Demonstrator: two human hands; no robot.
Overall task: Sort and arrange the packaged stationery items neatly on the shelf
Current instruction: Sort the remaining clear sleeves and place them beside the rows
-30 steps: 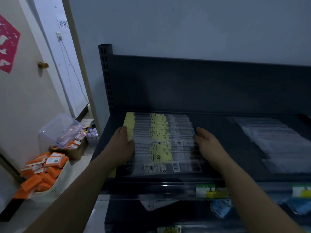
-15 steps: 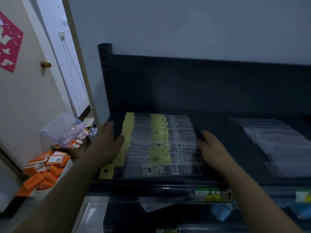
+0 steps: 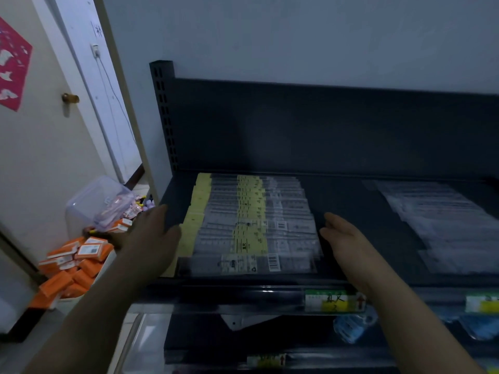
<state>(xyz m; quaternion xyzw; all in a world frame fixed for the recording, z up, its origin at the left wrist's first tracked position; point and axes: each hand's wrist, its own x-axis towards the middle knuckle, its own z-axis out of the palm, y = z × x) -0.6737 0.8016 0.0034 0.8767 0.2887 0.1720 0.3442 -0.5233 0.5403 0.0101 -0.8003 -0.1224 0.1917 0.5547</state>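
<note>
A fanned row of clear packaged rulers with yellow labels (image 3: 251,225) lies flat on the dark metal shelf (image 3: 343,201), overlapping from back to front. My left hand (image 3: 151,236) is at the row's left edge, fingers straight, by the yellow header cards. My right hand (image 3: 345,238) stands on edge at the row's right side, fingers straight and just beside the packs. Neither hand holds anything. A second spread of clear packages (image 3: 445,225) lies further right on the same shelf.
The shelf's front rail carries price labels (image 3: 334,300). Lower shelves hold blue packaged items (image 3: 353,327). Left of the rack, on the floor, stand a box of orange packs (image 3: 73,263) and a clear plastic tub (image 3: 94,206). A door with a knob (image 3: 70,98) is at far left.
My left hand has slid off the packs to the left edge of the row. My right hand has drawn slightly away from the right edge. The packs look more evenly aligned.
</note>
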